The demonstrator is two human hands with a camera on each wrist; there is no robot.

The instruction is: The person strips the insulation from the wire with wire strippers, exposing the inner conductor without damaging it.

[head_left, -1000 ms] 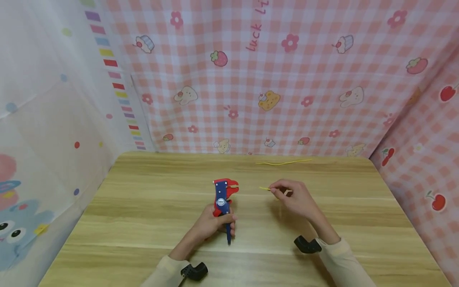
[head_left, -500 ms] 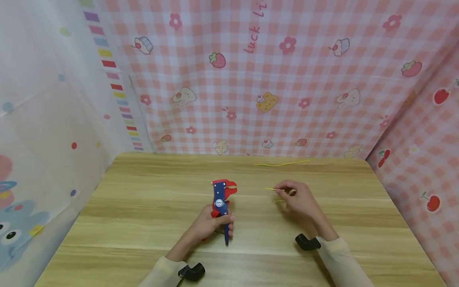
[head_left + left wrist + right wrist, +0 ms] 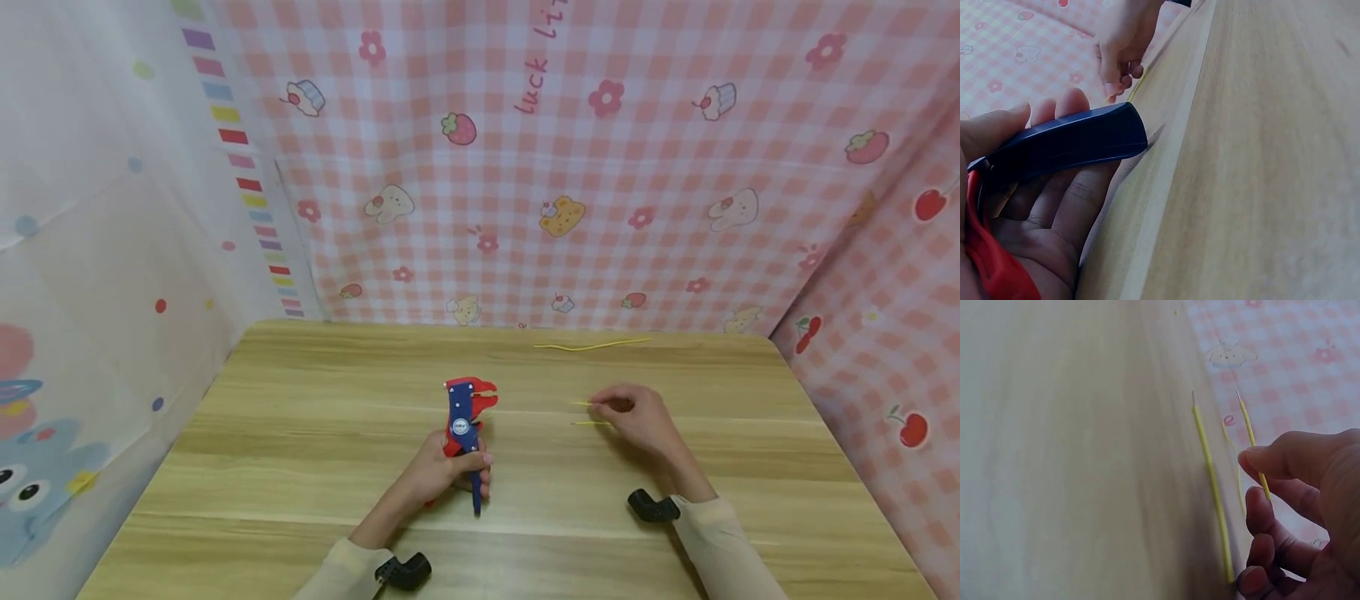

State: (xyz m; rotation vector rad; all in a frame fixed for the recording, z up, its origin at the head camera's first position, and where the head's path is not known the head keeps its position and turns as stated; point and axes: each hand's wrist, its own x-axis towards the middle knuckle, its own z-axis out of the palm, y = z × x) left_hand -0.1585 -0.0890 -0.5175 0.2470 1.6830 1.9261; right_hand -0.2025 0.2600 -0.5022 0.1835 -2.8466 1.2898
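Observation:
In the head view, my left hand (image 3: 441,468) grips a red and blue wire stripper (image 3: 460,412) by its handles, its head upright and its jaws facing right. The left wrist view shows the blue handle (image 3: 1072,140) lying across the fingers. Thumb and index finger of my right hand (image 3: 639,415) pinch a yellow wire (image 3: 1246,419), whose bare metal tip points away from the fingers. Just below that hand runs another yellow wire length (image 3: 1213,481), also bare at its tip; whether both belong to one wire I cannot tell.
A further yellow wire (image 3: 592,346) lies near the back edge of the wooden table (image 3: 337,400). Behind it hangs a pink checked curtain (image 3: 510,167), with printed cloth at both sides. A tiny yellow bit (image 3: 1176,312) sits on the tabletop.
My right hand has drawn to the right with the yellow wire, away from the wire stripper. More of the lower wire length shows. The left hand has held nearly still.

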